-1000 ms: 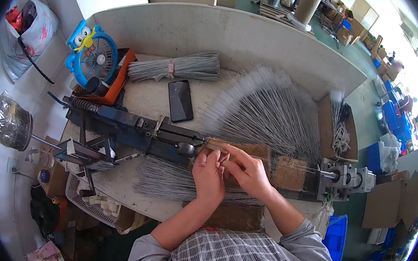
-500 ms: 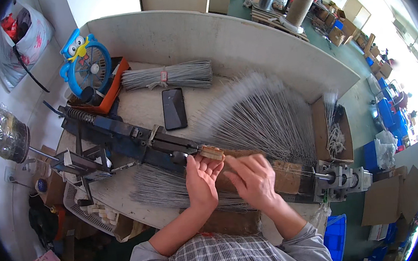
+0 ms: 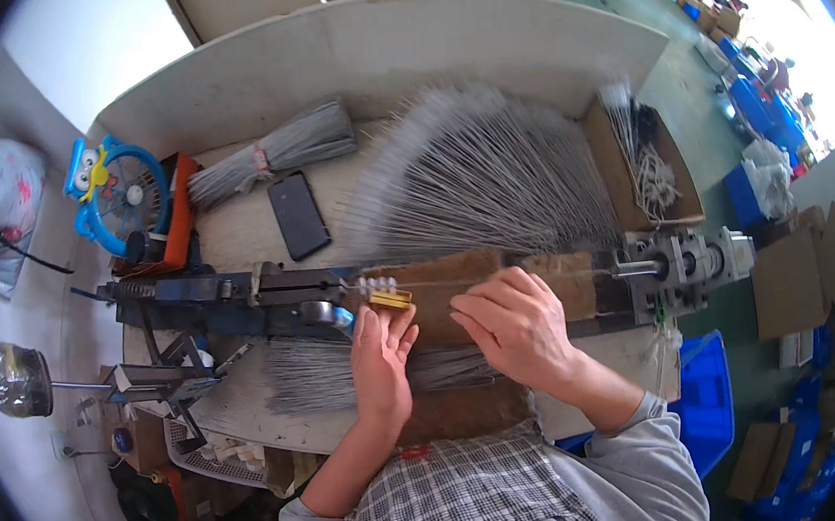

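My left hand [image 3: 382, 364] is palm up in front of the dark metal fixture [image 3: 310, 289], its fingertips against a small yellow block [image 3: 393, 301]. A row of small whitish, bead-like pieces [image 3: 378, 285] lies along the block's far side. My right hand [image 3: 524, 326] hovers above the brown pad [image 3: 433, 314], thumb and fingers drawn together. Whatever they pinch is too small to make out. A thin wire runs along the pad toward the metal shaft [image 3: 634, 268] at right. Beyond the pad, a wide fan of thin grey wires [image 3: 490, 173] lies spread out.
A tied wire bundle [image 3: 301, 146] and a black phone [image 3: 300, 215] lie at the back left, near a blue toy-shaped fan [image 3: 130, 193]. An open carton [image 3: 664, 161] with wires stands at right. More loose wires [image 3: 318, 371] lie on the near side.
The view has shifted and turned. My left hand has tilted the block, so its yellow side and the whitish pieces show. My right hand has moved away from the left, its fingers still together.
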The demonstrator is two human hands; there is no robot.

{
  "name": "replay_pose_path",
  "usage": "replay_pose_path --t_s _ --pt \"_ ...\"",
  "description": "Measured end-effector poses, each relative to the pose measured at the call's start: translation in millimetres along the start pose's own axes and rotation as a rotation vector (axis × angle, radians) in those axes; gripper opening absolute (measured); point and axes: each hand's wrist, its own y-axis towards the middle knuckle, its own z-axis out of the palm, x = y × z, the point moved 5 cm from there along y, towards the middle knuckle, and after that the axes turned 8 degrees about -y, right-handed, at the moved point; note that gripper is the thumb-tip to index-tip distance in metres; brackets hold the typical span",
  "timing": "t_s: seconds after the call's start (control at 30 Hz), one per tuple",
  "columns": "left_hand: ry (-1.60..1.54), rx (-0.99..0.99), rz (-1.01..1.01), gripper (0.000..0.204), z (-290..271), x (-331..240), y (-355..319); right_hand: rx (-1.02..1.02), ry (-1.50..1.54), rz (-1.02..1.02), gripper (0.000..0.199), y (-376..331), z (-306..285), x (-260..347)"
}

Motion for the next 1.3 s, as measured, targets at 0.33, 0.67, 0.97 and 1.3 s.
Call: replay_pose_path --t_s 0.33,0.67,0.97,1.3 --pt "-0.126 -0.465 0.3 0.021 -154 -67 -18 0.587 0.169 0.223 0.013 -112 43 -30" --pt "0.031 -1.177 0.574 0.049 -426 -205 -90 0.602 0.213 0.222 0.019 -93 21 -54" --pt "-0.15 -0.98 0.509 0.035 -283 -104 -63 0.705 0.072 0.209 0.022 -96 26 -57" --pt "-0.166 -0.217 0.044 0.024 -79 -7 -8 0.592 -0.008 0.11 0.017 -102 28 -64"
